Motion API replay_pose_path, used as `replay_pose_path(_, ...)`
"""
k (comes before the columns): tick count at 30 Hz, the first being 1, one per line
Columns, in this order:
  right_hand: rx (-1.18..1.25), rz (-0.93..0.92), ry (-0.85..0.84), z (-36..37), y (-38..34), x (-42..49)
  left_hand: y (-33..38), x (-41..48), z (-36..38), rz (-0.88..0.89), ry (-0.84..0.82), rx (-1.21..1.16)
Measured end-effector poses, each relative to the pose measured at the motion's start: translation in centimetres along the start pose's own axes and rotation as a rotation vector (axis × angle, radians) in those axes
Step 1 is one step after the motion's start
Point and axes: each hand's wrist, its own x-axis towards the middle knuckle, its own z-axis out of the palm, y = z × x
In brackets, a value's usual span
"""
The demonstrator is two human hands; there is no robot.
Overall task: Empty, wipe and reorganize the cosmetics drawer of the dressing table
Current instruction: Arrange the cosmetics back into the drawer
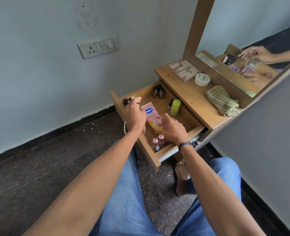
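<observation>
The wooden drawer (174, 149) of the dressing table stands pulled out. A pink Vaseline tube (150, 114) lies flat in its middle. My left hand (134, 112) reaches into the far left corner, its fingers curled round a small capped bottle (132, 98) beside other dark small bottles (126, 100). My right hand (172, 128) arches over the tube's lower end with the thumb on the tube; its fingertips are hidden. Also in the drawer are pink-capped bottles (157, 140), nail polish bottles (158, 92), a green bottle (175, 107) and a dark little bottle (170, 104).
On the tabletop (188, 97) sit a clear compartment box (183, 69), a white round jar (202, 79) and a folded green striped cloth (223, 100). A mirror (243, 40) rises behind them. My knees in jeans are below the drawer. A wall socket (98, 47) is to the left.
</observation>
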Motion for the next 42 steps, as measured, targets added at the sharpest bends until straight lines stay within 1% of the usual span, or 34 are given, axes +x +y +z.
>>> replay_pose_path(4, -0.024, 0.003, -0.018, 0.23, 0.19, 0.30, 0.25, -0.07, -0.32, -0.012, 0.093, -0.067)
replay_pose_path(7, -0.014, -0.002, -0.033, 0.09, 0.21, 0.40, 0.47, 0.16, -0.57, -0.042, 0.165, -0.167)
replay_pose_path(11, 0.019, 0.000, -0.055, -0.12, 0.21, 0.48, 0.50, 0.24, -0.71, -0.055, 0.184, -0.195)
replay_pose_path(20, 0.026, -0.013, -0.046, -0.12, 0.01, 0.35, 0.10, 0.35, -0.48, -0.017, 0.098, -0.141)
replay_pose_path(32, 0.101, -0.017, -0.016, 0.39, 0.16, 1.02, 0.33, 0.18, -0.64, 0.021, 0.077, -0.093)
replay_pose_path(38, 0.084, 0.002, 0.018, 0.50, 0.23, 0.85, 0.60, -0.03, -0.82, 0.023, 0.061, -0.083)
replay_pose_path(42, 0.048, 0.015, -0.008, 0.32, 0.25, 0.75, 0.39, 0.05, -0.72, 0.005, 0.045, -0.093)
